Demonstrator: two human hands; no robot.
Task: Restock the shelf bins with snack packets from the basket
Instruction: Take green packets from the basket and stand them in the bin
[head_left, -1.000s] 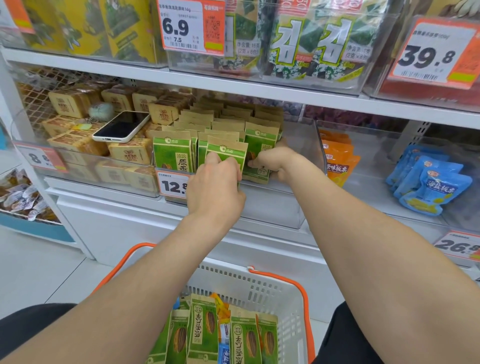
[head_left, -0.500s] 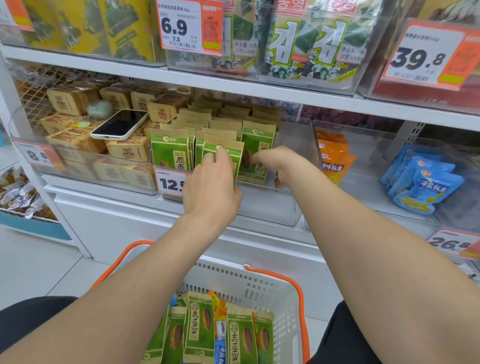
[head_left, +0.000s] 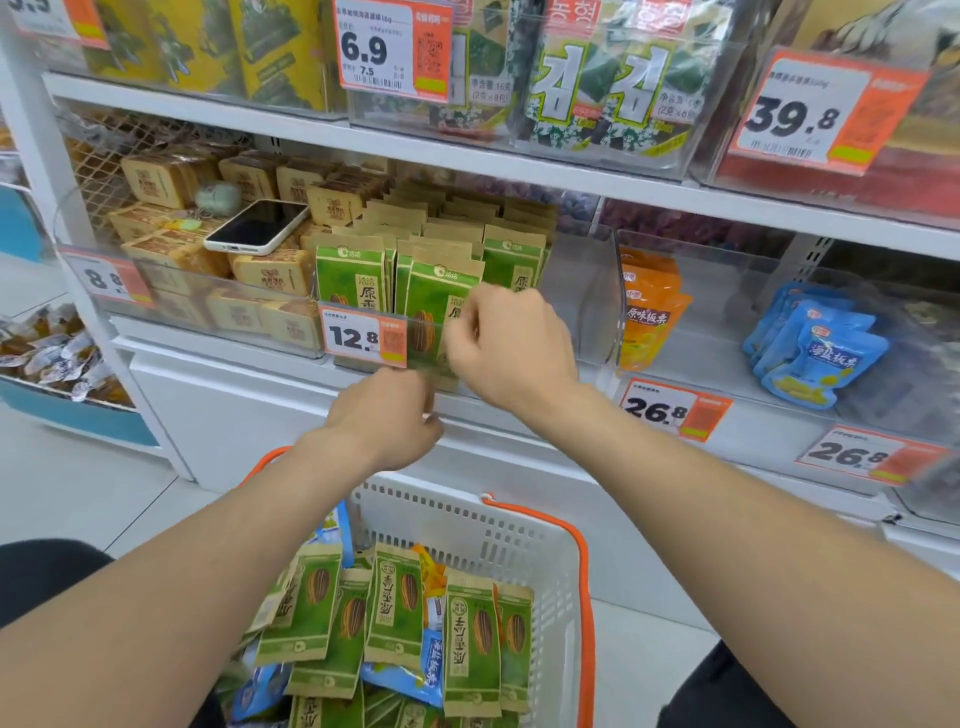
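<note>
Shelf bin (head_left: 597, 312) of green packets (head_left: 350, 275), phone (head_left: 257, 227) on neighbouring snacks (head_left: 270, 271).
Left hand (head_left: 384, 415), right hand (head_left: 511, 348) curled before it; grip too blurred to tell.

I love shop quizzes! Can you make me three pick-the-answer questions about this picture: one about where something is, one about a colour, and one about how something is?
1. Where does the phone lie?
A. On the floor
B. On the tan packets
C. On the top shelf

2. What colour are the handles of the basket?
A. Blue
B. Green
C. Orange

3. How is the basket?
A. Empty
B. Holding green packets and blue packets
C. Tipped on its side

Answers:
1 B: the phone rests flat on the tan packets, screen up.
2 C: the handles curve bright orange over the white basket.
3 B: the basket stands upright with packets piled inside.
</note>
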